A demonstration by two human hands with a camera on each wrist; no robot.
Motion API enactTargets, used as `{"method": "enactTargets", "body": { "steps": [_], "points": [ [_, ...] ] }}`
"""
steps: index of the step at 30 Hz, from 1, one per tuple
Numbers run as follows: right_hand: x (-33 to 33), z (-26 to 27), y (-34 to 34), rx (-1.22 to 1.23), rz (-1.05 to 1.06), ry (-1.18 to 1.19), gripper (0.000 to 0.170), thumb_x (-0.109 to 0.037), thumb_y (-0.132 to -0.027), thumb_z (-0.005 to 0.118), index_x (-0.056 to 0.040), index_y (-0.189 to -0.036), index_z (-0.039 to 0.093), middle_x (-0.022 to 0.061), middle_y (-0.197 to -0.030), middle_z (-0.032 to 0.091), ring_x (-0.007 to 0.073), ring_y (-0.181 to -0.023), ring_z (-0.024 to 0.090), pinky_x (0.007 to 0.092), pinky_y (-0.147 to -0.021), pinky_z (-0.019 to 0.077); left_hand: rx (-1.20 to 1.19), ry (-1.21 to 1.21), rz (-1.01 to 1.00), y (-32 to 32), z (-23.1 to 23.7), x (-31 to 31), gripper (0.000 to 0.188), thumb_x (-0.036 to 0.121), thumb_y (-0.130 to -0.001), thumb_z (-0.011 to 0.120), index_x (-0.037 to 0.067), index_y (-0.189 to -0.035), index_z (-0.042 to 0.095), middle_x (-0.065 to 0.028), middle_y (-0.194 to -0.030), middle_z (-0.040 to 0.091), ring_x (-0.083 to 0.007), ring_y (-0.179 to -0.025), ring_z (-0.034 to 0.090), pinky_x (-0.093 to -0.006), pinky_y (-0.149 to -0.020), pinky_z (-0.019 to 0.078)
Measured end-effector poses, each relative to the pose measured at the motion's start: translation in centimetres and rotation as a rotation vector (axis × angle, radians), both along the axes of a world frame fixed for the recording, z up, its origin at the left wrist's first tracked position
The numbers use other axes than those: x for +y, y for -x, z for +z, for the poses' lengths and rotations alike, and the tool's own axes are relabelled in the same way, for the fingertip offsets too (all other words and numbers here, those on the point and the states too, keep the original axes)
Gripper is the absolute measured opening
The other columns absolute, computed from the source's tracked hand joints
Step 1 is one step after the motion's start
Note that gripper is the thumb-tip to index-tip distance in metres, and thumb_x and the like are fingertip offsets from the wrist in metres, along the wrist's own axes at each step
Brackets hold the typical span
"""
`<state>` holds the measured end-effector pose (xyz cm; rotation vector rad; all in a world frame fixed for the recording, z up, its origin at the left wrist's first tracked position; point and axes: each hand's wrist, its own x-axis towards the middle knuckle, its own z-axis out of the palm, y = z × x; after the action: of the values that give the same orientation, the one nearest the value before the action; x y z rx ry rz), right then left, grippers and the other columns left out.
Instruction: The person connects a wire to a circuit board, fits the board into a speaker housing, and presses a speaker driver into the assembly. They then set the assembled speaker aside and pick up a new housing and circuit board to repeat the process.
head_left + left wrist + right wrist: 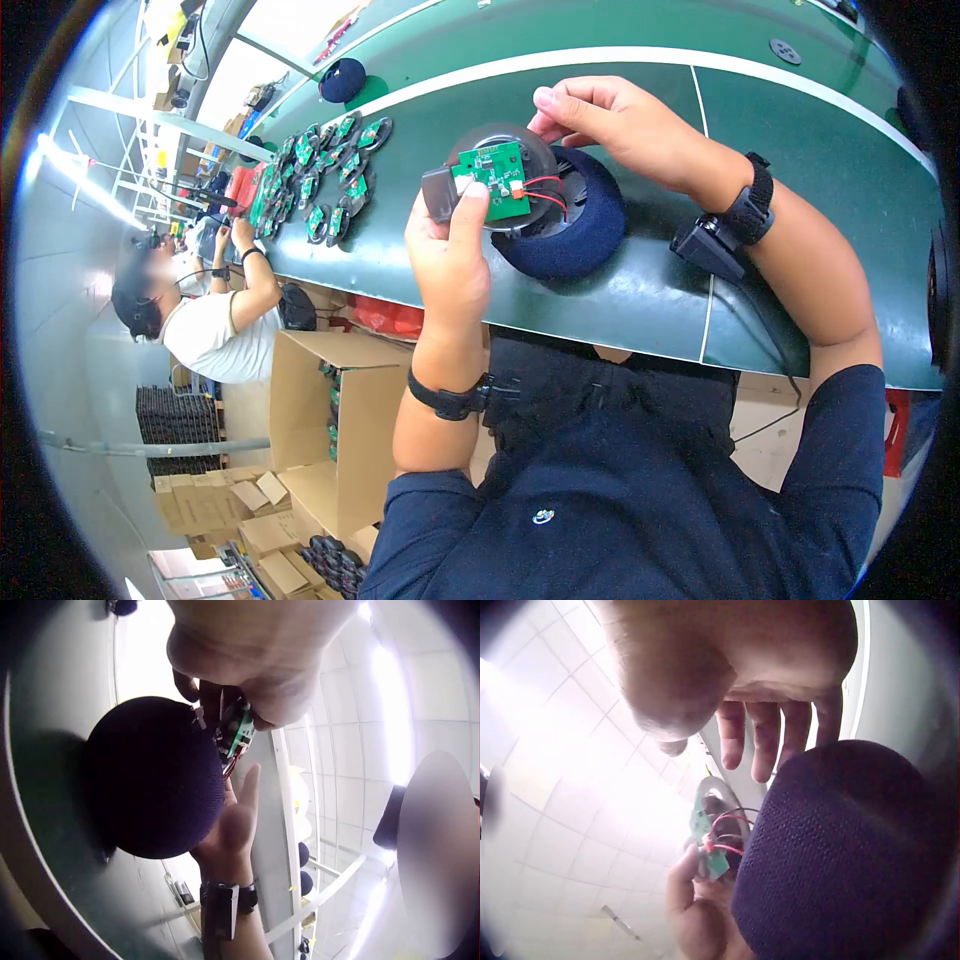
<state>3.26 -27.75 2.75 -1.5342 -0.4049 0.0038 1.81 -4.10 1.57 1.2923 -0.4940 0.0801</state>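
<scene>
My left hand (450, 250) pinches a green circuit board (508, 180) mounted on a dark round cap (536, 152), with the thumb on the board's face. A black rectangular piece (437, 193) sticks out at the board's left edge. Red and dark wires (731, 819) run from the board towards a round, navy fabric-covered speaker (590, 235). The speaker stands on the green table, partly hidden by the cap. My right hand (630, 125) is just beyond the speaker, its fingers loose and holding nothing. In the right wrist view those fingers (763, 742) hang beside the speaker's edge.
Several round caps with green boards (320, 175) lie at the left of the table (400, 265). Another dark round speaker (343, 80) stands farther back. A person (205, 310) works at the left. An open carton (305, 400) stands below the table's edge.
</scene>
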Motion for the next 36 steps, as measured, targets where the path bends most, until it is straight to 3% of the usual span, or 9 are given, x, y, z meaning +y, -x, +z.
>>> {"method": "enactTargets", "body": {
  "steps": [4,8,11,15,19,21,26,30,36],
  "points": [
    [-0.2,0.1,0.1,-0.060,0.137,-0.009,0.033,-0.034,-0.103,0.064,-0.0034,-0.116,0.068,0.0040,-0.113,0.069,0.0133,-0.106,0.063,0.0316,-0.099,0.0487,-0.255,-0.239,0.021,0.2,1.5,0.6,0.035,-0.004,-0.092,0.067,0.000,-0.126,0.059,-0.0148,-0.124,0.067,-0.0203,-0.113,0.064,-0.0370,-0.104,0.0470],
    [-0.2,0.2,0.9,-0.228,0.210,0.086,0.050,-0.035,-0.094,0.076,0.0009,-0.127,0.064,0.0099,-0.117,0.070,0.0174,-0.109,0.064,0.0340,-0.101,0.0494,-0.668,-0.498,-0.111,-2.0,1.9,1.7,0.036,-0.012,-0.086,0.068,0.003,-0.117,0.060,-0.0237,-0.138,0.063,-0.0362,-0.141,0.049,-0.0454,-0.116,0.0372],
    [-0.6,0.4,0.9,-0.430,0.149,0.281,0.056,-0.039,-0.088,0.081,0.0018,-0.123,0.067,0.0132,-0.113,0.072,0.0200,-0.103,0.067,0.0333,-0.094,0.0522,-0.843,-0.760,-0.021,-2.3,2.7,2.0,0.039,-0.003,-0.087,0.069,0.003,-0.125,0.061,-0.0253,-0.144,0.058,-0.0403,-0.146,0.042,-0.0492,-0.119,0.0316],
    [-1.1,0.5,1.0,-0.579,0.061,0.476,0.060,-0.042,-0.077,0.086,0.0013,-0.115,0.071,0.0178,-0.109,0.073,0.0292,-0.099,0.071,0.0357,-0.089,0.0543,-0.839,-0.874,-0.256,-1.6,3.1,2.3,0.066,0.034,-0.088,0.071,0.007,-0.147,0.055,-0.0215,-0.158,0.044,-0.0415,-0.147,0.040,-0.0494,-0.122,0.0271],
    [-1.4,1.4,1.4,-0.466,0.095,0.555,0.061,-0.041,-0.076,0.088,0.0010,-0.117,0.070,0.0184,-0.112,0.072,0.0316,-0.103,0.069,0.0377,-0.093,0.0534,-0.668,-0.848,-0.022,-1.3,3.2,1.8,0.060,0.034,-0.093,0.067,0.000,-0.141,0.056,-0.0249,-0.151,0.049,-0.0417,-0.140,0.046,-0.0474,-0.117,0.0349],
    [-1.3,1.7,1.8,-0.437,0.123,0.633,0.061,-0.038,-0.076,0.088,0.0005,-0.119,0.068,0.0175,-0.116,0.071,0.0327,-0.109,0.067,0.0386,-0.097,0.0520,-0.729,-1.159,0.076,-0.5,3.9,1.2,0.052,0.030,-0.094,0.066,-0.002,-0.135,0.060,-0.0234,-0.146,0.054,-0.0391,-0.137,0.051,-0.0443,-0.117,0.0360],
    [-0.8,1.3,1.9,-0.556,0.019,0.690,0.069,-0.049,-0.071,0.088,0.0004,-0.115,0.068,0.0212,-0.111,0.071,0.0385,-0.104,0.068,0.0414,-0.091,0.0541,-0.935,-1.340,0.224,0.9,5.5,-0.4,0.048,0.027,-0.084,0.072,-0.003,-0.121,0.067,-0.0211,-0.125,0.058,-0.0369,-0.119,0.055,-0.0441,-0.098,0.0467],
    [-0.4,1.3,2.2,-0.649,-0.068,0.730,0.070,-0.055,-0.068,0.087,-0.0006,-0.109,0.070,0.0227,-0.101,0.072,0.0425,-0.096,0.069,0.0454,-0.086,0.0558,-0.864,-1.260,0.196,0.9,5.3,-1.3,0.036,0.019,-0.088,0.070,-0.003,-0.115,0.067,-0.0176,-0.102,0.057,-0.0369,-0.098,0.056,-0.0444,-0.090,0.0480],
    [0.2,2.1,3.3,-0.560,-0.113,0.809,0.069,-0.058,-0.067,0.088,-0.0031,-0.107,0.073,0.0216,-0.096,0.073,0.0422,-0.091,0.070,0.0455,-0.083,0.0563,-0.651,-1.269,0.091,-2.6,4.7,-1.9,0.021,0.021,-0.094,0.068,0.002,-0.101,0.063,-0.0196,-0.098,0.060,-0.0410,-0.099,0.059,-0.0470,-0.089,0.0480]
  ]
}}
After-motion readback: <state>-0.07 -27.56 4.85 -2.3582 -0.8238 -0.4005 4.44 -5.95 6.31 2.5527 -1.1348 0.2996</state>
